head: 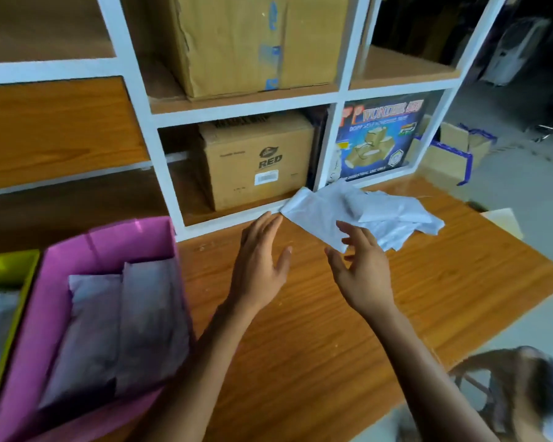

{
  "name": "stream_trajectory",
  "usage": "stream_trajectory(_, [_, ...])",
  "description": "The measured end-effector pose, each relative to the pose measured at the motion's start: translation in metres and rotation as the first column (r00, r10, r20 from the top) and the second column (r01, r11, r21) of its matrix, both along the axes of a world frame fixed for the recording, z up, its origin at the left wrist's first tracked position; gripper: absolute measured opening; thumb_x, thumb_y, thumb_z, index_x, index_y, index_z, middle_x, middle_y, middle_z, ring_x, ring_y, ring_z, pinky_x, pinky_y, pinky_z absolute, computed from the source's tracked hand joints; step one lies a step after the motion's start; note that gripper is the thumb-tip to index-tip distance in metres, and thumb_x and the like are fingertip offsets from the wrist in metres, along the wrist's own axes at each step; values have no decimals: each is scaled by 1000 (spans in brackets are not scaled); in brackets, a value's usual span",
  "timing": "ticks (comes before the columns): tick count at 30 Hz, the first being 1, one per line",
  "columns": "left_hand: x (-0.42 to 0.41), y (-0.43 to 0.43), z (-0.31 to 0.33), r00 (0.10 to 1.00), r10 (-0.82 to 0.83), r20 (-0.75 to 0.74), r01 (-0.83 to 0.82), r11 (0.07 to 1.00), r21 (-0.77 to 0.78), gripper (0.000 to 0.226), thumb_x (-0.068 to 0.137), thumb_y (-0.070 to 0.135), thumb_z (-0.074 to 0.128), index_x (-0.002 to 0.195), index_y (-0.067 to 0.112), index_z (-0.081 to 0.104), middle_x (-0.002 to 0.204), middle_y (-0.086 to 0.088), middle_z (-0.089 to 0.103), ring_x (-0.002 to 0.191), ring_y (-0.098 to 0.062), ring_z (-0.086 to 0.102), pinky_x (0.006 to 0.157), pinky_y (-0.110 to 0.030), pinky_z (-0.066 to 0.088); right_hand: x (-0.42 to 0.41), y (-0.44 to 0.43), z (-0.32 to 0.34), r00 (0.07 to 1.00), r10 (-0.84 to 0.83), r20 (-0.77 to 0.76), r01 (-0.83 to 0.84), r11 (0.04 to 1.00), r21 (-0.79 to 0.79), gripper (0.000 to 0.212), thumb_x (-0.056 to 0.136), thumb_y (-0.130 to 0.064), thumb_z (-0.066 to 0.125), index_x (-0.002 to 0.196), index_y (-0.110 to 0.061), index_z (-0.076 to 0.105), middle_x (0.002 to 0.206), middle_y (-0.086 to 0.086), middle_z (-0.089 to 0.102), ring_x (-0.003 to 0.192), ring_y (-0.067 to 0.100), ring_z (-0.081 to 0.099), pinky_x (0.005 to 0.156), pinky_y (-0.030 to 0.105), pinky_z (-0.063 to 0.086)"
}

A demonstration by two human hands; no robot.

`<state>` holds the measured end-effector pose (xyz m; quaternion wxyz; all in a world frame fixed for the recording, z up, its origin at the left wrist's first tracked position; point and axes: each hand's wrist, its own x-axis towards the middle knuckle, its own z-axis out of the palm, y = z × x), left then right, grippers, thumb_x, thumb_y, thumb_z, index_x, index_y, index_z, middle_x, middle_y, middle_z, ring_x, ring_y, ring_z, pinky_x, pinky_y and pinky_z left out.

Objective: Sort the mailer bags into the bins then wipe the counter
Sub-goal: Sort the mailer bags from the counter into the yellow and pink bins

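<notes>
A crumpled white cloth [361,212] lies on the wooden counter [332,314] against the foot of the shelf unit. My right hand [363,272] hovers just in front of it with fingers spread, the fingertips over the cloth's near edge. My left hand [259,266] is held open to the left of the cloth, holding nothing. A pink bin [87,317] at the lower left holds several whitish mailer bags [128,327]. Left of it, a yellow-green bin [4,272] shows a white bag inside.
A white-framed shelf unit [160,148] stands behind the counter with cardboard boxes [256,161] and a blue printed box [377,141]. Flattened cartons lie on the floor at the right. A chair back [508,378] sits at the lower right, past the counter edge.
</notes>
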<state>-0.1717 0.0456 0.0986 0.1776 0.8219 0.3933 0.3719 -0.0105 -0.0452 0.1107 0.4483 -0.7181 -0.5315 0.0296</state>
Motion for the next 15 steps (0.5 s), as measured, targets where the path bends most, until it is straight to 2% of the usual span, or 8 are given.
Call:
stream_trajectory(3, [69, 22, -15, 1000, 9, -5, -9, 999, -54, 52, 92, 25, 59, 140, 13, 45, 146, -5, 42, 137, -18, 34, 109, -23, 27, 74, 21, -12, 997, -79, -5, 78, 993, -86, 46, 90, -23, 63, 134, -18, 52, 128, 2, 57, 105, 15, 61, 81, 36, 56])
stream_trajectory(6, [135, 53, -31, 996, 61, 66, -51, 989, -139, 46, 89, 20, 63, 132, 8, 52, 135, -8, 52, 128, -20, 44, 105, -23, 32, 144, 53, -23, 969, -237, -62, 220, 953, -207, 46, 90, -32, 62, 131, -13, 54, 127, 7, 61, 109, 22, 61, 87, 38, 53])
stream_trajectory(8, [177, 80, -44, 983, 153, 103, -123, 960, -253, 41, 88, 18, 64, 126, 6, 56, 126, -10, 58, 121, -23, 51, 100, -27, 40, 187, 81, -31, 942, -322, -93, 283, 913, -293, 45, 91, -36, 60, 128, -11, 56, 125, 10, 63, 112, 25, 60, 91, 39, 51])
stream_trajectory(11, [227, 120, -69, 941, 327, 86, -262, 866, -426, 42, 86, 20, 61, 125, 4, 55, 122, -15, 60, 115, -30, 56, 95, -41, 48, 235, 122, -45, 905, -396, -157, 324, 878, -352, 43, 92, -36, 56, 121, -5, 60, 121, 15, 65, 115, 30, 58, 94, 39, 47])
stream_trajectory(13, [252, 141, -87, 892, 450, 45, -372, 786, -494, 57, 88, 23, 59, 138, 2, 41, 136, -18, 51, 125, -35, 49, 105, -45, 39, 257, 147, -54, 864, -458, -209, 358, 851, -384, 46, 93, -40, 54, 119, -2, 59, 122, 19, 63, 116, 34, 55, 97, 42, 45])
stream_trajectory(15, [271, 152, -103, 860, 510, -25, -439, 713, -547, 76, 91, 35, 56, 150, 5, 18, 154, -17, 28, 140, -37, 30, 115, -49, 22, 273, 169, -64, 808, -548, -216, 419, 793, -443, 58, 92, -49, 52, 126, -2, 53, 129, 23, 54, 122, 38, 48, 103, 44, 38])
